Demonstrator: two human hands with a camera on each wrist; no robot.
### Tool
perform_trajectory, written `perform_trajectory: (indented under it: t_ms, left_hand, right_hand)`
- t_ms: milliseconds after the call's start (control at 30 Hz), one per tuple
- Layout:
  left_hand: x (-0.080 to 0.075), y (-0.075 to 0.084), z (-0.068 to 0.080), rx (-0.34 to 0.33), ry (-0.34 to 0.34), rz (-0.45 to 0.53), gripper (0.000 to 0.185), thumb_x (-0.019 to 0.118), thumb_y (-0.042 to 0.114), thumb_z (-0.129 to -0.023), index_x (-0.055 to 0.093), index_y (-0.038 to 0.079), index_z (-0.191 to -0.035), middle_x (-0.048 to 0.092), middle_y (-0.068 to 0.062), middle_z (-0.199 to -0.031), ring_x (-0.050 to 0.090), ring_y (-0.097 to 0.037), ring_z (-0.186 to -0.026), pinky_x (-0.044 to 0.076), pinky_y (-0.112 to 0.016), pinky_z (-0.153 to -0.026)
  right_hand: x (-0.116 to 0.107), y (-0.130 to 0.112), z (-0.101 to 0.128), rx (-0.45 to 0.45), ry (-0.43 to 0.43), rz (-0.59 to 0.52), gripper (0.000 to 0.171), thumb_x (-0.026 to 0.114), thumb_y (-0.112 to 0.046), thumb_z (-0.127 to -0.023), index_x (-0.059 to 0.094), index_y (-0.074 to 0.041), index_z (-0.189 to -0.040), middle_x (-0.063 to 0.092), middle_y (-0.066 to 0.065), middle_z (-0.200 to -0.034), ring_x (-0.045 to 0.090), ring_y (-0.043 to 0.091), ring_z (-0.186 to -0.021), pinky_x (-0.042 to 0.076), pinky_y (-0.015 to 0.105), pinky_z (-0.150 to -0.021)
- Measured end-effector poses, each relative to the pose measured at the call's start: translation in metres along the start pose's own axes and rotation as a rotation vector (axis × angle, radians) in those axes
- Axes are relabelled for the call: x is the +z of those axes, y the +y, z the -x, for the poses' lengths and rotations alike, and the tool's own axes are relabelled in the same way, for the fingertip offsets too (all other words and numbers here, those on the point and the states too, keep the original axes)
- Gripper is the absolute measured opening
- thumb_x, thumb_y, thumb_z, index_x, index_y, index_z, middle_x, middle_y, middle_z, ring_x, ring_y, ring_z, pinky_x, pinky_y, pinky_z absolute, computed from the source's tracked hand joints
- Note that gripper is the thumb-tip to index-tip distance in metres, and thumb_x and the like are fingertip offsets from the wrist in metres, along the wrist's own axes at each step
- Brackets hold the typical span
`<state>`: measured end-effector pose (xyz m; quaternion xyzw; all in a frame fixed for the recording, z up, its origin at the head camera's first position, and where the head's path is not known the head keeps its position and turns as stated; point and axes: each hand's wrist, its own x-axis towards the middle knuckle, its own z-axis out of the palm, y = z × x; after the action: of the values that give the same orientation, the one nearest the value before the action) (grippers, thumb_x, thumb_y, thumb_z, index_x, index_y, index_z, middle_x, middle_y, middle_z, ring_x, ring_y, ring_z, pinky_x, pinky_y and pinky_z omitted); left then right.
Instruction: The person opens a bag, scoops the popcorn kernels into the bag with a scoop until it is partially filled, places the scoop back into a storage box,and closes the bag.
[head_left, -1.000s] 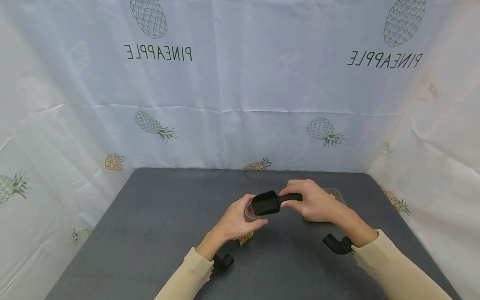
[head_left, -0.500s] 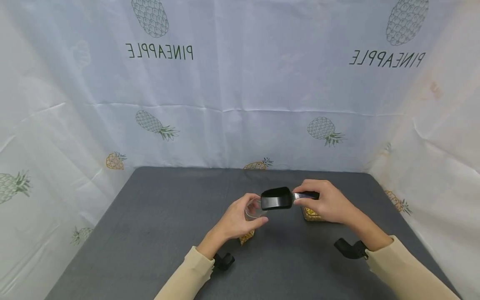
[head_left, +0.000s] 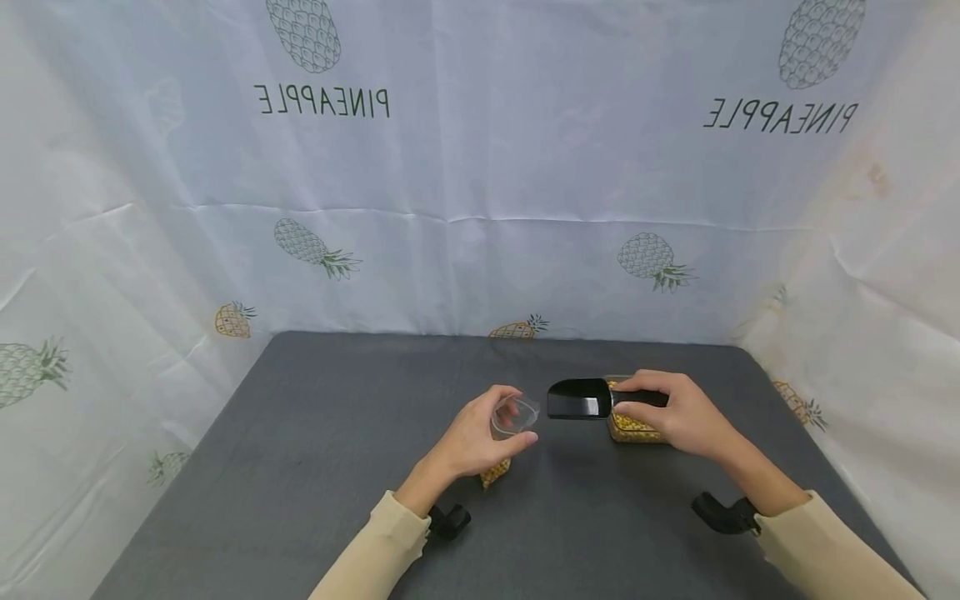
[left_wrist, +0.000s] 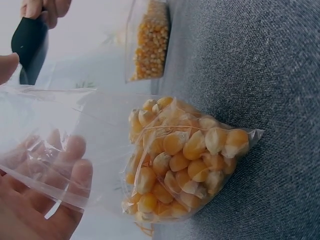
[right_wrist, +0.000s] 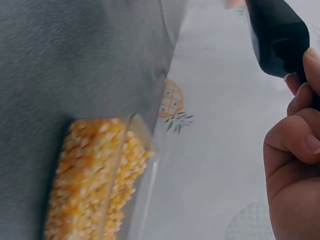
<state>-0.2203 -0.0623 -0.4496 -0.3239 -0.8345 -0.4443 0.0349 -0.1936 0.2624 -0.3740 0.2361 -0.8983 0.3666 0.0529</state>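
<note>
Head view: left hand [head_left: 471, 440] gripping clear plastic bag of yellow corn kernels [head_left: 504, 433] by its open mouth, near middle of grey tabletop [head_left: 315, 450]. Right hand [head_left: 678, 417] clasping black plastic scoop [head_left: 581, 400] over clear container of kernels [head_left: 633, 427] toward right edge. Best done dipping scoop level, keeping bag mouth wide, upright.

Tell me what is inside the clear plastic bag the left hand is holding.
The bag holds yellow corn kernels piled in its bottom end, which rests on the grey table. The upper part, gripped by the left hand, looks empty. Kernels deep in the pile are covered.
</note>
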Motion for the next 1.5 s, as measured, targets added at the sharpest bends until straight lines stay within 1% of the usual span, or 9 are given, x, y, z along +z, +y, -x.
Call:
perform_trajectory:
  t_ms: [267,400,533,667,733,833,967,1200,1500]
  left_hand:
    - [0.0,0.0,0.0,0.003,0.003,0.003,0.059,0.072,0.04,-0.095,0.053,0.005,-0.139,0.061,0.003,-0.109,0.061,-0.018,-0.094,0.052,-0.033,-0.081]
    - [0.0,-0.001,0.0,0.005,0.002,0.0,0.059,0.071,0.04,-0.095,0.053,0.006,-0.139,0.063,-0.006,-0.11,0.06,-0.016,-0.093,0.052,-0.034,-0.081]
    - [0.0,0.0,-0.001,0.001,0.003,-0.003,0.059,0.072,0.041,-0.095,0.053,0.006,-0.139,0.064,-0.008,-0.111,0.059,-0.014,-0.093,0.051,-0.034,-0.081]
    - [0.0,0.001,-0.001,0.003,0.007,-0.009,0.059,0.072,0.04,-0.094,0.054,0.007,-0.139,0.062,0.0,-0.108,0.059,-0.013,-0.092,0.051,-0.033,-0.081]
    - [0.0,0.0,-0.001,0.004,0.006,-0.007,0.059,0.073,0.04,-0.094,0.054,0.006,-0.139,0.061,0.003,-0.108,0.059,-0.013,-0.092,0.052,-0.032,-0.08]
    - [0.001,0.0,-0.001,0.006,0.004,-0.001,0.059,0.073,0.04,-0.094,0.054,0.006,-0.139,0.061,0.002,-0.108,0.059,-0.013,-0.092,0.051,-0.032,-0.08]
    - [0.001,-0.001,-0.001,0.008,0.002,0.0,0.058,0.072,0.04,-0.095,0.054,0.006,-0.139,0.061,-0.001,-0.108,0.058,-0.012,-0.091,0.051,-0.032,-0.079]
    - [0.001,0.0,0.0,0.001,0.001,0.008,0.058,0.072,0.04,-0.095,0.054,0.007,-0.139,0.062,-0.007,-0.11,0.057,-0.011,-0.091,0.051,-0.033,-0.079]
    - [0.0,0.001,0.0,0.003,-0.001,0.014,0.059,0.072,0.04,-0.095,0.054,0.005,-0.139,0.062,-0.003,-0.109,0.058,-0.012,-0.091,0.051,-0.033,-0.08]
  right_hand:
    - [-0.013,0.018,0.016,0.076,0.006,-0.019,0.03,0.071,-0.017,-0.097,0.071,-0.004,-0.124,0.062,0.024,-0.133,0.043,0.053,-0.134,0.041,0.069,-0.097]
    - [-0.021,0.028,0.022,0.128,0.009,-0.021,0.032,0.071,-0.016,-0.097,0.07,-0.002,-0.125,0.057,0.029,-0.137,0.037,0.056,-0.137,0.038,0.071,-0.098]
    - [-0.026,0.041,0.027,0.158,0.02,0.008,0.033,0.07,-0.018,-0.098,0.069,0.0,-0.126,0.057,0.031,-0.136,0.038,0.057,-0.135,0.04,0.071,-0.096]
    - [-0.031,0.051,0.035,0.189,0.035,0.038,0.035,0.069,-0.022,-0.099,0.069,0.0,-0.127,0.059,0.03,-0.134,0.044,0.054,-0.131,0.045,0.066,-0.092]
    - [-0.033,0.055,0.038,0.205,0.039,0.05,0.036,0.069,-0.023,-0.1,0.068,0.0,-0.127,0.06,0.028,-0.133,0.051,0.049,-0.125,0.051,0.056,-0.088]
    - [-0.037,0.062,0.042,0.232,0.037,0.06,0.037,0.068,-0.025,-0.1,0.068,-0.001,-0.128,0.061,0.025,-0.131,0.062,0.027,-0.112,0.056,0.04,-0.078]
    - [-0.041,0.07,0.047,0.27,0.029,0.061,0.038,0.068,-0.027,-0.1,0.067,-0.001,-0.129,0.061,0.025,-0.132,0.062,0.006,-0.102,0.055,0.033,-0.074]
    - [-0.047,0.082,0.056,0.292,0.019,0.112,0.039,0.067,-0.026,-0.101,0.067,0.001,-0.129,0.06,0.028,-0.131,0.058,0.045,-0.114,0.054,0.036,-0.075]
    - [-0.058,0.098,0.065,0.331,0.026,0.15,0.041,0.068,-0.027,-0.1,0.067,0.002,-0.128,0.06,0.03,-0.13,0.062,0.035,-0.108,0.053,0.033,-0.07]
